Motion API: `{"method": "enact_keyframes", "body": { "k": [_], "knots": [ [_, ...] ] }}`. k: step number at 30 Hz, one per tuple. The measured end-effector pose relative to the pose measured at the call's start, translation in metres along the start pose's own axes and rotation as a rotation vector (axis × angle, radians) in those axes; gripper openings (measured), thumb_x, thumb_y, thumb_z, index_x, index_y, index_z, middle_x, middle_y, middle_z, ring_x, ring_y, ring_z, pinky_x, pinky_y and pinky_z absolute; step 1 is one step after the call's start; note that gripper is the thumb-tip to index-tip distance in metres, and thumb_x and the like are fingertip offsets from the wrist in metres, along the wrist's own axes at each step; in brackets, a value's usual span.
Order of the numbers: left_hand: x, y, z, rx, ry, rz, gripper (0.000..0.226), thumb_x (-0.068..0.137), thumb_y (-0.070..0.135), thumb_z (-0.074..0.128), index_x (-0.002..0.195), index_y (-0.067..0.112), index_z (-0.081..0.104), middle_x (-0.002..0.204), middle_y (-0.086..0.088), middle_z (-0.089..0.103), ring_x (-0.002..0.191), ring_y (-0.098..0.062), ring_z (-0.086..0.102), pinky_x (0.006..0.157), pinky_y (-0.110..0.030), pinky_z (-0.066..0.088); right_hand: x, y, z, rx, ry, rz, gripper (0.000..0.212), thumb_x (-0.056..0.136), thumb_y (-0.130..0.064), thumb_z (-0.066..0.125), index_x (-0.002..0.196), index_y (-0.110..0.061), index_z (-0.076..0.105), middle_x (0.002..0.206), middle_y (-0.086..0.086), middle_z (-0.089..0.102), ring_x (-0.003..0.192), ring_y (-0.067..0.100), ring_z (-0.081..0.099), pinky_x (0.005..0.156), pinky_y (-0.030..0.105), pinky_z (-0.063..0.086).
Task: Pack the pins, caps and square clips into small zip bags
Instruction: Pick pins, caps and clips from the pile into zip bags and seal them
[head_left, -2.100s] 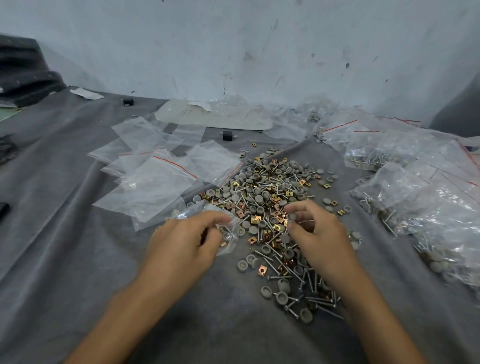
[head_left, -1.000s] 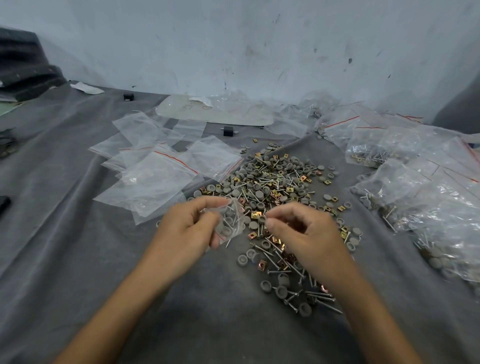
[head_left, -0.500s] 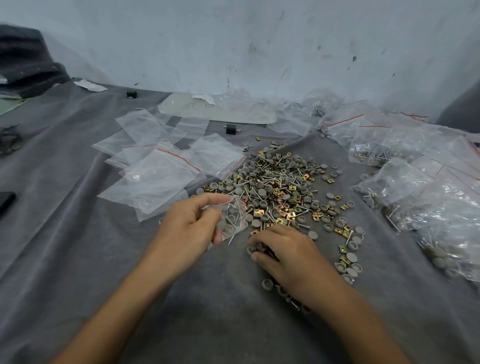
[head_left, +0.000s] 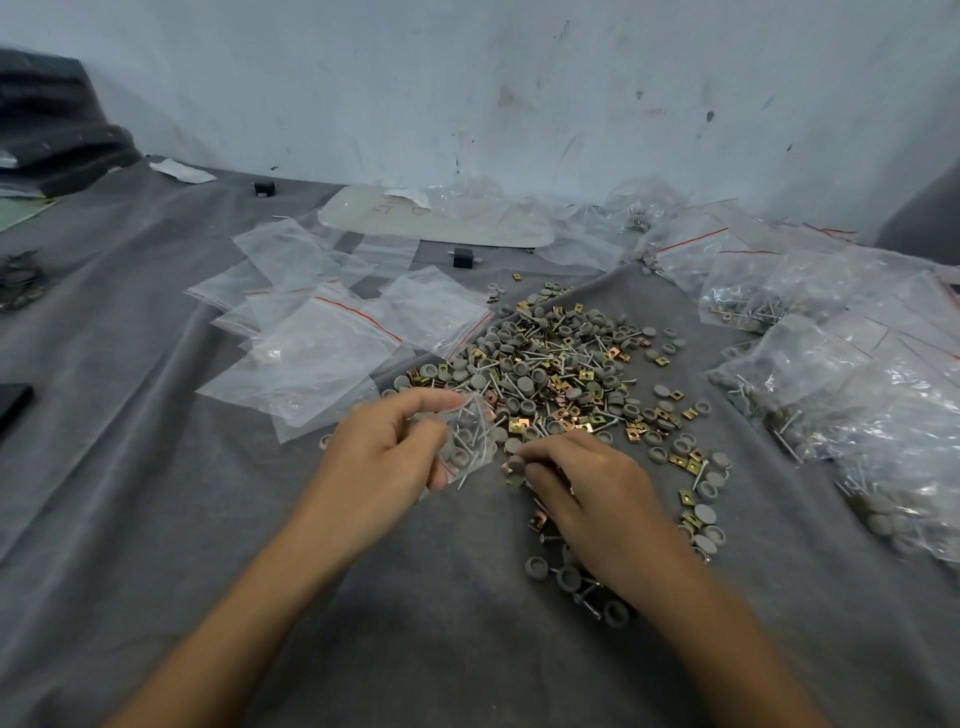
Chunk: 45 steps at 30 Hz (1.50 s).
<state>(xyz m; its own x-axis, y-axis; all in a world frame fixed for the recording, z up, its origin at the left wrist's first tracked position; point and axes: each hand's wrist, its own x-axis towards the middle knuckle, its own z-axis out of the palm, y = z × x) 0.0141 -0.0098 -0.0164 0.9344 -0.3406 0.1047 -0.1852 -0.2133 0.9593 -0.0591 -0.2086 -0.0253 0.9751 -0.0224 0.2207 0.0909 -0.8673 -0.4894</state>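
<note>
Right hand (head_left: 587, 499) from bag (head_left: 470, 436) to cap (head_left: 514, 463)

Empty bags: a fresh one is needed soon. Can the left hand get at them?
Probably: the empty bags lie uncovered just beyond the left hand, though it grips a part-filled bag.

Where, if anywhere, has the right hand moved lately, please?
Yes: the right hand drew back from the middle of the grey-and-gold hardware pile to its near edge.
</note>
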Motion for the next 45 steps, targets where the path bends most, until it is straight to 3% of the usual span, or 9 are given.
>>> {"method": "enact_keyframes", "body": {
  "k": [4,10,14,20,27,30,32,37,45],
  "knots": [
    [-0.001,-0.002,0.0,0.023,-0.007,0.003,0.035,0.085,0.035,0.047,0.104,0.057,0.068,0.054,-0.001,0.065,0.045,-0.004,0.048,0.048,-0.021,0.038,0.0,0.001,-0.005,0.003,0.032,0.029,0.021,0.1,-0.028,0.059,0.119,-0.031,0.068,0.113,-0.02,0.061,0.103,0.0,0.057,0.089,0.025,0.048],
    [-0.005,-0.004,0.005,0.129,-0.05,0.038,0.027,0.096,0.028,0.051,0.11,0.042,0.069,0.057,0.001,0.067,0.048,-0.003,0.051,0.05,-0.022,0.041,-0.001,-0.004,-0.004,0.251,0.165,0.034,0.017,0.096,-0.023,0.065,0.111,-0.031,0.071,0.094,-0.022,0.069,0.089,-0.003,0.065,0.075,0.018,0.052],
    [-0.006,-0.007,0.01,0.245,-0.111,0.06,0.03,0.101,0.019,0.053,0.117,0.039,0.068,0.057,0.006,0.067,0.048,0.0,0.053,0.053,-0.022,0.041,-0.002,-0.013,0.003,0.538,0.149,0.029,0.015,0.095,-0.02,0.069,0.106,-0.03,0.07,0.091,-0.01,0.073,0.078,0.014,0.072,0.071,0.038,0.06],
    [-0.006,-0.008,0.01,0.207,-0.147,0.06,0.03,0.097,0.03,0.05,0.118,0.042,0.067,0.058,0.006,0.068,0.048,0.0,0.053,0.054,-0.025,0.042,-0.002,-0.012,0.008,0.676,0.153,0.035,0.021,0.097,-0.009,0.063,0.104,-0.027,0.072,0.093,-0.002,0.073,0.08,0.021,0.072,0.069,0.046,0.061],
    [-0.006,-0.006,0.008,0.168,-0.138,0.055,0.03,0.098,0.025,0.05,0.115,0.043,0.067,0.058,0.004,0.069,0.048,0.001,0.051,0.052,-0.02,0.04,-0.002,-0.012,0.001,0.775,0.062,0.025,0.042,0.097,0.006,0.048,0.106,-0.027,0.072,0.104,-0.003,0.074,0.095,0.018,0.072,0.075,0.035,0.062],
    [-0.004,-0.004,0.006,0.1,-0.107,0.02,0.033,0.088,0.033,0.049,0.114,0.041,0.069,0.058,0.001,0.068,0.05,-0.003,0.052,0.056,-0.026,0.041,0.001,-0.005,-0.009,0.715,0.174,0.042,0.042,0.095,0.008,0.051,0.103,-0.028,0.072,0.101,-0.007,0.074,0.086,0.017,0.072,0.064,0.03,0.059],
    [-0.002,-0.004,0.005,0.062,-0.092,0.007,0.036,0.084,0.034,0.047,0.112,0.04,0.069,0.058,-0.001,0.068,0.051,-0.006,0.051,0.056,-0.026,0.039,0.001,0.004,-0.016,0.567,0.229,0.06,0.039,0.095,0.002,0.057,0.102,-0.033,0.07,0.097,-0.013,0.073,0.077,0.022,0.069,0.062,0.038,0.055],
    [0.0,-0.004,0.001,0.056,-0.08,0.004,0.036,0.084,0.033,0.046,0.108,0.046,0.069,0.057,-0.001,0.068,0.048,-0.008,0.048,0.053,-0.025,0.037,-0.001,0.012,-0.015,0.189,0.099,0.002,0.02,0.091,-0.019,0.069,0.1,-0.036,0.074,0.093,-0.019,0.061,0.09,0.0,0.058,0.072,0.013,0.04],
    [0.001,-0.004,0.001,0.074,-0.08,0.013,0.038,0.084,0.035,0.047,0.11,0.058,0.063,0.059,-0.001,0.069,0.048,-0.005,0.051,0.055,-0.026,0.039,-0.003,0.004,0.005,-0.077,-0.119,-0.081,0.019,0.097,-0.036,0.057,0.113,-0.034,0.067,0.105,-0.019,0.043,0.105,0.001,0.034,0.085,0.017,0.032]
  ]
}}
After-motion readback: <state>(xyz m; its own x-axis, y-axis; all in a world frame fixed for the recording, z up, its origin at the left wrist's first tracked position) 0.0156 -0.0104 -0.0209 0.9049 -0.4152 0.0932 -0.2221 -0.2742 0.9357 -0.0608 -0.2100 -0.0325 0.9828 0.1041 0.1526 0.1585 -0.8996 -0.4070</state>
